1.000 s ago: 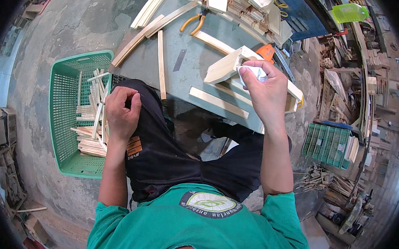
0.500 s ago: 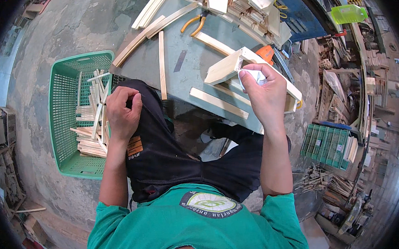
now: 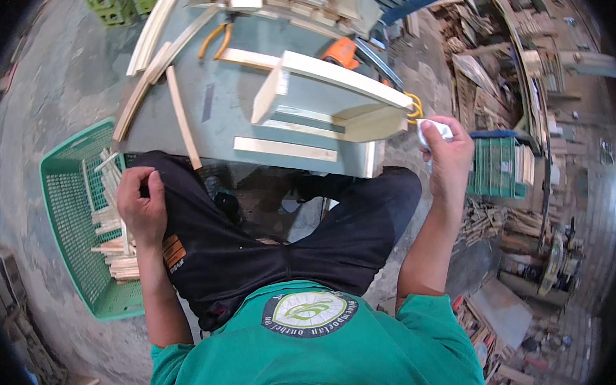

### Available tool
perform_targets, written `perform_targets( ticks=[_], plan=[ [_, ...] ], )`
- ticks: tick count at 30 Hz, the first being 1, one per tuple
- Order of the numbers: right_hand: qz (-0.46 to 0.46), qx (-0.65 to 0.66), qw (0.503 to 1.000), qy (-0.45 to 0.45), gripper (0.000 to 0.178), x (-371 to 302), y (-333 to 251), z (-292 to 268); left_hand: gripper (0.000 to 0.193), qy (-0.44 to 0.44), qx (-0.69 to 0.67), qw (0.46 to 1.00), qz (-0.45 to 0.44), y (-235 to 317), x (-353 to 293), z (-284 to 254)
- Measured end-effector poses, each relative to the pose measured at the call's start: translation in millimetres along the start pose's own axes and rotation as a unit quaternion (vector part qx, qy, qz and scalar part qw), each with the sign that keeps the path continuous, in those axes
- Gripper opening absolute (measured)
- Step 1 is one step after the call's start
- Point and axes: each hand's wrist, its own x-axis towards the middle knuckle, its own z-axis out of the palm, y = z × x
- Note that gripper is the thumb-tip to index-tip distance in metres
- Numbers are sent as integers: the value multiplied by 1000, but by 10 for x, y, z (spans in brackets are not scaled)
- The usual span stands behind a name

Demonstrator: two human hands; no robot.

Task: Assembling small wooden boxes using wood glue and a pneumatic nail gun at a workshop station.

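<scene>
My left hand [image 3: 142, 206] rests on my left knee, fingers curled on the black trouser cloth, holding nothing. My right hand [image 3: 447, 154] is raised beside the right end of the low grey-green table [image 3: 225, 102] and grips a small white object [image 3: 432, 130]. Just left of that hand lies a frame of pale wooden bars [image 3: 330, 99] on the table's front right corner. I sit with my knees under the table's near edge.
A green plastic basket [image 3: 65, 207] with several short wood sticks stands left of my knee. Long wood strips [image 3: 155, 57], orange-handled pliers [image 3: 215, 39] and stacked wood pieces lie on the table. A second green crate [image 3: 497, 167] and scrap wood piles are on the right.
My right hand has moved off the wooden frame to its right end, still holding the white object. The view has shifted and come closer to the table. My left hand stays on the knee.
</scene>
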Motion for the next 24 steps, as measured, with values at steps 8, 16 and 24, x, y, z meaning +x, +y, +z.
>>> perform_targets(
  ticks=[8, 16, 24],
  plan=[
    [26, 10, 999, -31, 16, 47, 248, -30, 7, -6, -8, 1000, 3, 20, -7, 23],
    [29, -17, 999, -37, 17, 93, 233, 1, 9, -10, 1, 1000, -5, 10, -17, 31],
    [43, -32, 998, -28, 17, 71, 211, 21, 9, -9, 7, 1000, 0, 34, -6, 31]
  ],
)
